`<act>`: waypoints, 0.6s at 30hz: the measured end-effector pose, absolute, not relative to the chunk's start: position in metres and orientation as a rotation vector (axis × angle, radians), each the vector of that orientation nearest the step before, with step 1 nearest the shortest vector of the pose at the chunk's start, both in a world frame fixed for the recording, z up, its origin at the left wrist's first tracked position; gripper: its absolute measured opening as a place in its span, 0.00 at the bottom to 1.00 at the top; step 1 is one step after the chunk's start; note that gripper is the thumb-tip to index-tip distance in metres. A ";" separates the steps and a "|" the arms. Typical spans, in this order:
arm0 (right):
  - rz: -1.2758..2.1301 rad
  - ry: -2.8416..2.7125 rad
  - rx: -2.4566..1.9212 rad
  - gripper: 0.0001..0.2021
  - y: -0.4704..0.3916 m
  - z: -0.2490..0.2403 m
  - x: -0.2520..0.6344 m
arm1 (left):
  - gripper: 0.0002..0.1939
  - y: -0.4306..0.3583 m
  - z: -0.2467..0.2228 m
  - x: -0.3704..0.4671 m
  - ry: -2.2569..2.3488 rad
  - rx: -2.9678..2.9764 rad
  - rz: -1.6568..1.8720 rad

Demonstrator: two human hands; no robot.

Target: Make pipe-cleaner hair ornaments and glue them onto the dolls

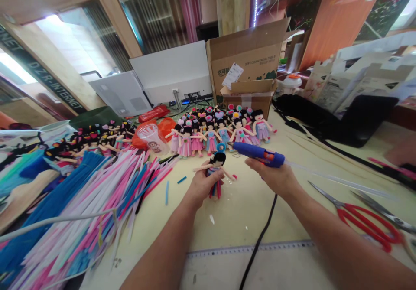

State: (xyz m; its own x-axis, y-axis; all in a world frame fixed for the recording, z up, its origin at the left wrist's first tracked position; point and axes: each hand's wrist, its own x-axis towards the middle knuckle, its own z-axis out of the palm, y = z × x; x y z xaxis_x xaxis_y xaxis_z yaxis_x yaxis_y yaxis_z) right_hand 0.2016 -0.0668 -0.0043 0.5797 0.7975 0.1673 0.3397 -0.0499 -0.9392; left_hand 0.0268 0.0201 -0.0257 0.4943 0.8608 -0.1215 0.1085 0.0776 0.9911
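Note:
My left hand [203, 187] is closed round a small pipe-cleaner doll [217, 165] with black hair, pale outstretched arms and a dark pink and blue skirt. On top of its head sits a blue ring-shaped piece [221, 147]. Gripped in my right hand [274, 178] is a blue hot glue gun [258, 153], its nozzle pointing left, close to the blue ring. Whether the nozzle touches the ring I cannot tell. A clear glue stick [334, 178] sticks out of the gun's back, and a black cord [261, 238] runs down from it.
Finished dolls [211, 134] stand packed together behind my hands. Bundles of coloured pipe cleaners [84, 212] cover the left side. Red-handled scissors [360, 220] lie at right, near a second pair. A cardboard box [247, 60] stands at the back; a measuring tape [224, 252] crosses the front.

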 end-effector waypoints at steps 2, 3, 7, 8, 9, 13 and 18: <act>0.495 -0.935 -1.627 0.16 -0.065 -0.002 0.206 | 0.23 0.023 -0.026 0.026 0.918 1.350 0.713; 0.504 -0.909 -1.639 0.16 -0.063 -0.002 0.210 | 0.23 0.024 -0.027 0.025 0.916 1.321 0.722; 0.562 -0.819 -1.779 0.16 -0.059 -0.002 0.230 | 0.23 0.032 -0.027 0.021 0.892 1.215 0.776; 0.534 -0.809 -1.833 0.14 -0.060 -0.004 0.236 | 0.23 0.033 -0.027 0.021 0.881 1.193 0.787; 0.497 -0.804 -1.899 0.12 -0.062 -0.007 0.241 | 0.23 0.035 -0.027 0.021 0.869 1.173 0.790; 0.316 -0.841 -2.065 0.09 -0.072 -0.024 0.258 | 0.20 0.036 -0.026 0.021 0.831 1.137 0.781; 0.337 -0.987 -2.138 0.14 -0.089 -0.037 0.269 | 0.18 0.033 -0.025 0.020 0.807 1.128 0.775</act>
State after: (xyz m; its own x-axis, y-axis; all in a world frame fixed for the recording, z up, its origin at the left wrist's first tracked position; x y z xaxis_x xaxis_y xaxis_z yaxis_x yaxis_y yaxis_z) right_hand 0.2691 -0.0889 -0.0369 0.6688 0.7404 0.0671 0.5443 -0.4262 -0.7226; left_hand 0.0204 0.0333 -0.0249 0.4953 0.8546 -0.1557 -0.1205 0.2451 0.9620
